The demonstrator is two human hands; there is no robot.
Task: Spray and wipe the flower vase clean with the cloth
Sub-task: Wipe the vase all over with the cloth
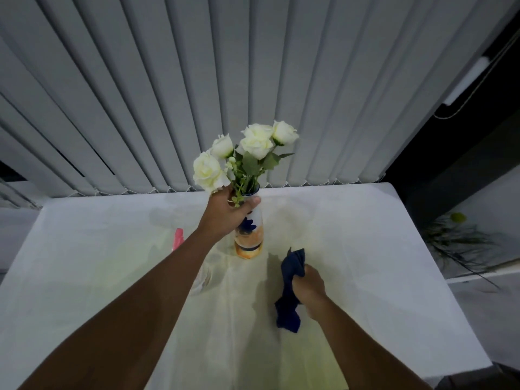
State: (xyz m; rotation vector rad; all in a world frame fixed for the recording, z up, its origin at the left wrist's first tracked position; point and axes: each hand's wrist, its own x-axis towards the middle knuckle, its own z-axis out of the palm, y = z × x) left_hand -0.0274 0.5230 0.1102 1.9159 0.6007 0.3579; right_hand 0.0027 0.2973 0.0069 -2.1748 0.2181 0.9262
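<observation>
Vase of frosted glass with orange bands and a dark blue flower print (249, 240) stands upright mid-counter, white roses (247, 153) rising from its mouth. The left hand (225, 212) has its grip clenched round the neck. The right hand (309, 285), nearer the person and off to the vase's right, grips a crumpled dark blue cloth (289, 294), apart from the glass. The cloth must travel forward and leftward to the vertical body, I judge. A pink-topped clear spray bottle (178, 239) waits beside the left forearm on the white counter (365, 235).
</observation>
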